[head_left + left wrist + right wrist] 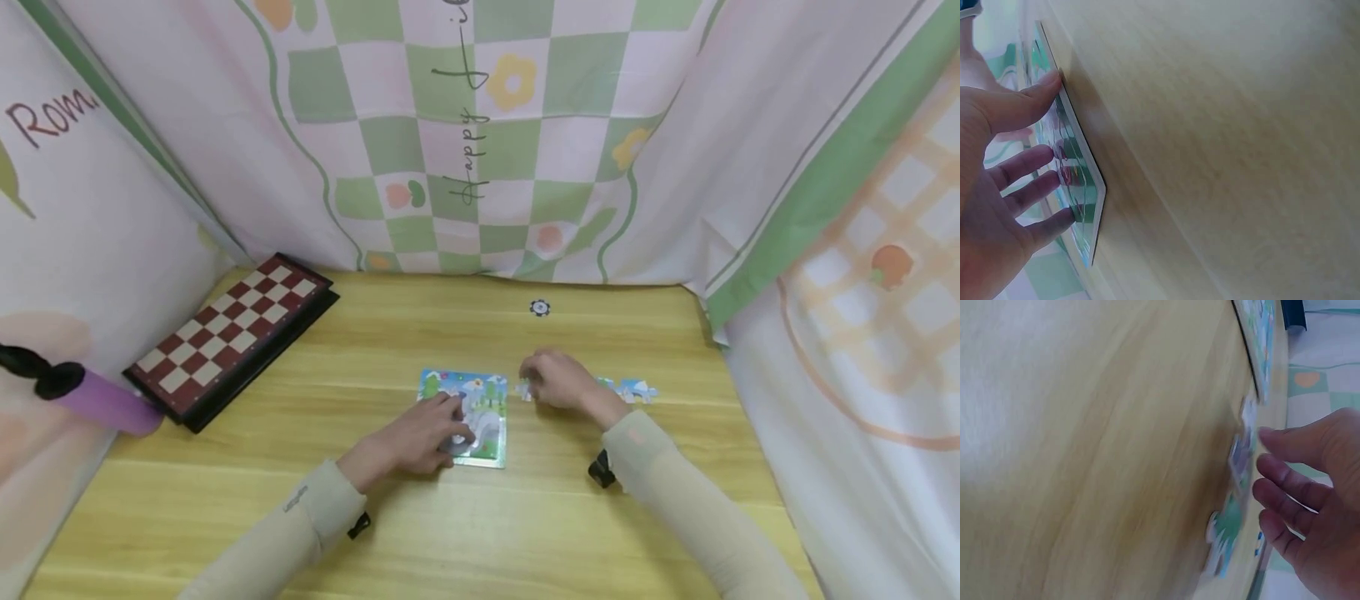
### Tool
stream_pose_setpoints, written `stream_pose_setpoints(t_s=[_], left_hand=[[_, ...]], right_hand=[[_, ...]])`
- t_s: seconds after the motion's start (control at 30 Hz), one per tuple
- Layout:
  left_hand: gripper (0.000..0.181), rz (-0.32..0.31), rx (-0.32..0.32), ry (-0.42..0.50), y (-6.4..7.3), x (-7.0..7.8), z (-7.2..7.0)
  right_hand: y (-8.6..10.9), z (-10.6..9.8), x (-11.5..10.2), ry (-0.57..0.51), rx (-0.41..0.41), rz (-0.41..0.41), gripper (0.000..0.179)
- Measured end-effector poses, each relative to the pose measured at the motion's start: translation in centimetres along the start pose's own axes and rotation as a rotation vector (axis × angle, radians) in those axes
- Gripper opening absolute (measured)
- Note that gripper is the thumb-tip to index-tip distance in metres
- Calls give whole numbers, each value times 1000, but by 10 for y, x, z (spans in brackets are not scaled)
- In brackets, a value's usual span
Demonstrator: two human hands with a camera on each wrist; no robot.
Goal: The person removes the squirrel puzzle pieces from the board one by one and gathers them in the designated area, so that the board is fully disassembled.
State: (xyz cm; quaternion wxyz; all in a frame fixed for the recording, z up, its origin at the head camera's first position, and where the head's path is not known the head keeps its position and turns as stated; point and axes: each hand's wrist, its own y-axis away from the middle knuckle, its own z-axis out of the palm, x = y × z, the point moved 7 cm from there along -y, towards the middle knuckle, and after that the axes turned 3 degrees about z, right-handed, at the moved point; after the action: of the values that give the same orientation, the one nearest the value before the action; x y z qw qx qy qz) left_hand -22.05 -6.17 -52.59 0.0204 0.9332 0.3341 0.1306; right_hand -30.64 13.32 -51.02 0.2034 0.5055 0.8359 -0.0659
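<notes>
A jigsaw puzzle (489, 421) with a picture of sky, trees and a grey shape lies flat in a shallow board near the middle of the table. My left hand (420, 433) rests on its left part, fingers spread and gently bent; in the left wrist view the thumb meets the near edge of the board (1096, 209). To the right of the board, my right hand (558, 381) hovers low over loose puzzle pieces (1229, 522), thumb and fingers apart. One pale piece (522, 390) lies beside its fingertips. Further right, more joined-looking blue pieces (636, 390) show past the wrist.
A folded red-and-white checkered board (232, 329) lies at the left, with a purple bottle (112, 404) next to it. A black-and-white round chip (540, 308) sits toward the back of the wooden table (480, 533). Patterned curtains (480, 142) enclose the back and sides.
</notes>
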Motion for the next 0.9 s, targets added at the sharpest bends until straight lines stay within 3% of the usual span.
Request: stream_pose_setpoints(t_s=[0.13, 0.37, 0.57, 0.77, 0.9], left_hand=[[42, 22, 11, -13, -2, 2, -3], [41, 80, 54, -34, -8, 12, -1], [35, 138, 139, -30, -7, 18, 0], [42, 92, 183, -64, -4, 15, 3], [57, -18, 225, -94, -2, 7, 0]], right_hand=[[1, -5, -20, -26, 55, -74, 26], [7, 15, -61, -62, -69, -155, 33], [0, 31, -77, -31, -52, -186, 37], [-5, 41, -86, -40, -95, -141, 30], [-9, 45, -86, -10, -113, -79, 33]])
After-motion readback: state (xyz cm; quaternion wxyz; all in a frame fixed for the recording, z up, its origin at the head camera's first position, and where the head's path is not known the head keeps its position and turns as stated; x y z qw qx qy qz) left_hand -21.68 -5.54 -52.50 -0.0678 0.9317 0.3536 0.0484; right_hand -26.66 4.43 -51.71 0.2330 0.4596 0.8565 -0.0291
